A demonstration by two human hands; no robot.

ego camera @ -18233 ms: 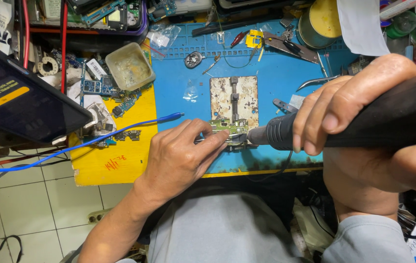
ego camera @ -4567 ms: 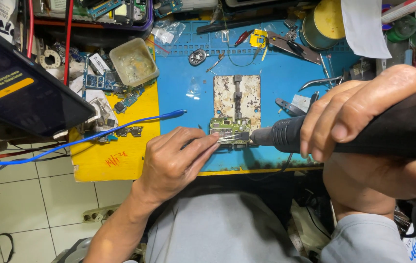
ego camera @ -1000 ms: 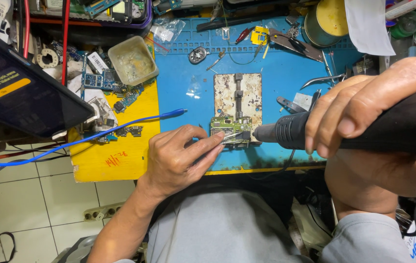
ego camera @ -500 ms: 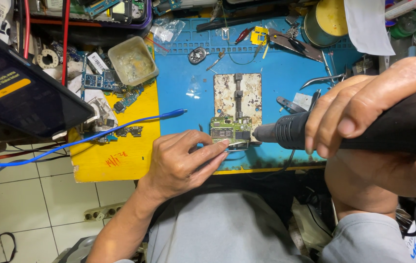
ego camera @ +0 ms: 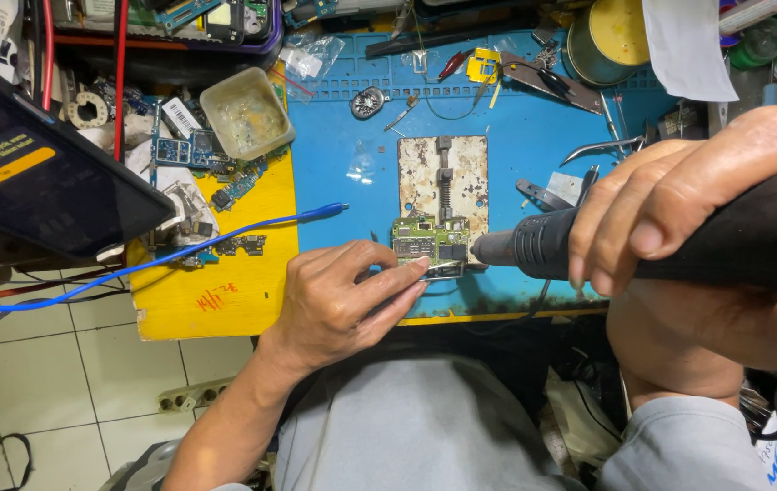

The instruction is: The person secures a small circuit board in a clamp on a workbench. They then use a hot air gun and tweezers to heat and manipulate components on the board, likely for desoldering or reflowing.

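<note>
The left hand [ego camera: 338, 300] is resting on the near edge of the blue work mat [ego camera: 534, 136], its fingers pinched closed around thin tweezers [ego camera: 406, 280] whose tips are pointing toward three o'clock and touching the lower edge of a small green circuit board [ego camera: 429, 245]. That board is sitting at the bottom end of a worn metal holder plate [ego camera: 466, 177], near the middle of the mat's near edge, just beside the left fingertips. From three o'clock the right hand [ego camera: 697, 214] is reaching in, its fingers wrapped tightly around the thick black handle of a hot-air tool [ego camera: 543, 245]; the tool's nozzle is pointing toward nine o'clock and standing just beside the right edge of the circuit board, though whether it is touching cannot be told. At ten o'clock from the board a blue cable [ego camera: 225, 236] is lying across the yellow mat [ego camera: 215, 291], its plug end reaching onto the blue mat. Farther toward ten o'clock a square plastic tub [ego camera: 247, 114] is sitting among loose blue board pieces [ego camera: 179, 150]. A dark tablet screen [ego camera: 43, 173] is leaning in at nine o'clock, well apart from the hands. At one o'clock, near the far edge, a round yellow-topped tin [ego camera: 611, 36] is standing, and a pair of bent metal tweezers [ego camera: 602, 150] is lying on the blue mat between it and the right hand. Below the mat, grey cloth over the person's lap [ego camera: 416, 427] is showing at six o'clock.
</note>
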